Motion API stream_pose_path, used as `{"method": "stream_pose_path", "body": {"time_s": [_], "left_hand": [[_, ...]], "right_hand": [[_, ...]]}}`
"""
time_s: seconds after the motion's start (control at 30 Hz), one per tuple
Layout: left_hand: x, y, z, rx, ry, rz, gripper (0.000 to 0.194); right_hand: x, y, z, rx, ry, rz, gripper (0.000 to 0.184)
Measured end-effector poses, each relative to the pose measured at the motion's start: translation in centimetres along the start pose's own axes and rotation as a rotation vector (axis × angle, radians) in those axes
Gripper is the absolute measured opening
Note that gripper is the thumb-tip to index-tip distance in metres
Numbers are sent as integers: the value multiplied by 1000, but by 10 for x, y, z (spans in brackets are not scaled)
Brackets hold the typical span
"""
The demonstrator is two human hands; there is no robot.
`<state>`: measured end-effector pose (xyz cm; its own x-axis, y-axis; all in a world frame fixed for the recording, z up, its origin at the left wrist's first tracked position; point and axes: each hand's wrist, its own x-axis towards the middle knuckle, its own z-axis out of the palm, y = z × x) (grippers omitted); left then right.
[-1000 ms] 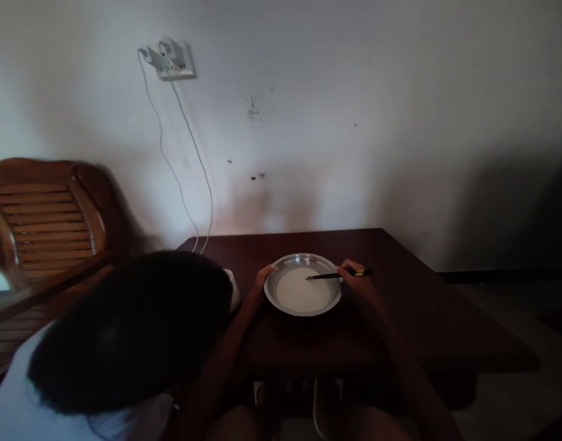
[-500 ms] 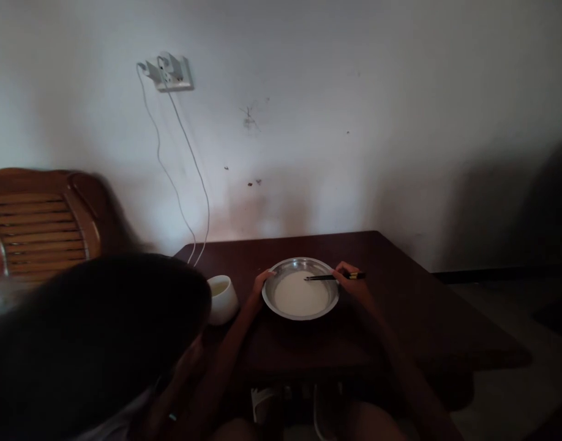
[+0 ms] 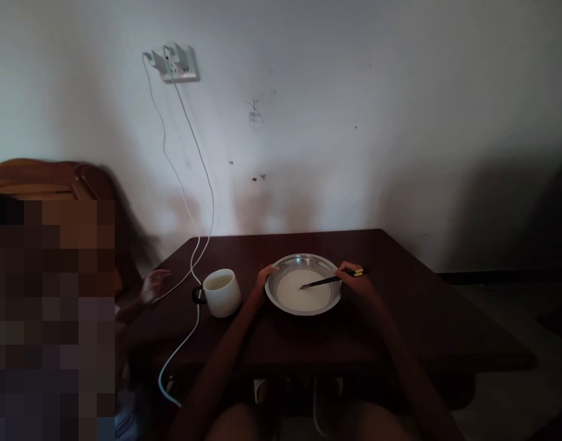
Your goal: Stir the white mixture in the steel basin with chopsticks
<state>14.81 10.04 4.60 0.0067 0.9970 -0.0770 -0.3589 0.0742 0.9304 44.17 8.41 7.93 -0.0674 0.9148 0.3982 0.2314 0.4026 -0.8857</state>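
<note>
Shiny stainless steel, the wide bowl point(image 3: 303, 261) stands upright on the dark wooden table point(image 3: 423, 318), holding a pale, milky liquid point(image 3: 303, 297). It should be stiff and hard to break, fairly light in itself but weighted by its contents, which would probably slosh if it tipped. The left hand point(image 3: 264, 277) clasps the bowl's left rim, its lower fingers hidden; opposite sides of the rim look the best holds for level support, though wet metal could be slippery. The right hand point(image 3: 352, 279) pinches slim black chopsticks point(image 3: 321, 282) near their yellow-marked ends, beside the right rim, their tips slanting down to the liquid. These look light and rigid, best held on the dry upper part. Left of the bowl, the white mug point(image 3: 223, 297) is likely the more fragile piece, with its black handle point(image 3: 198, 295) close to white cables point(image 3: 168, 362). Another person's hand point(image 3: 154, 284) is at the table's left side.
</note>
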Motion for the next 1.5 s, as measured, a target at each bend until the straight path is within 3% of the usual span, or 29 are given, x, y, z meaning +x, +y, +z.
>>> {"method": "stream_pose_path", "body": {"time_s": [0.1,0.23,0.3,0.4,0.57,0.7,0.77,0.87,1.0,1.13,1.27,1.37,1.5], "left_hand": [[-2,0,2,-7,2,13,26],[-4,2,4,-15,10,5,26],[-4,3,4,-13,6,11,26],[-5,3,5,-9,20,24,23],[-8,4,5,-24,-5,-3,25],[-8,4,5,-21,-1,-4,26],[-8,3,4,-15,-3,3,27],[-8,2,4,-2,-12,25,29],[-7,1,3,3,-4,28,27],[-6,1,2,-15,-14,11,28],[-4,0,2,-6,-8,19,28],[-1,-1,1,-12,-3,8,28],[0,-2,1,-27,-5,-15,26]], "right_hand": [[0,0,-4,1,34,13,33],[-5,-4,1,-7,-100,-3,31],[-6,-3,7,-44,-107,-59,29],[-4,2,9,-78,-11,-82,32],[1,6,-6,37,153,44,46],[-2,3,0,56,-60,24,46],[-3,3,9,-19,-96,-39,44],[-2,6,14,-150,56,-97,44],[0,8,0,-101,189,-12,49],[-1,2,-6,19,91,24,49],[-4,-1,10,-59,-58,-88,42],[-4,2,15,-130,72,-112,40],[-2,2,-1,-33,195,9,43]]}}
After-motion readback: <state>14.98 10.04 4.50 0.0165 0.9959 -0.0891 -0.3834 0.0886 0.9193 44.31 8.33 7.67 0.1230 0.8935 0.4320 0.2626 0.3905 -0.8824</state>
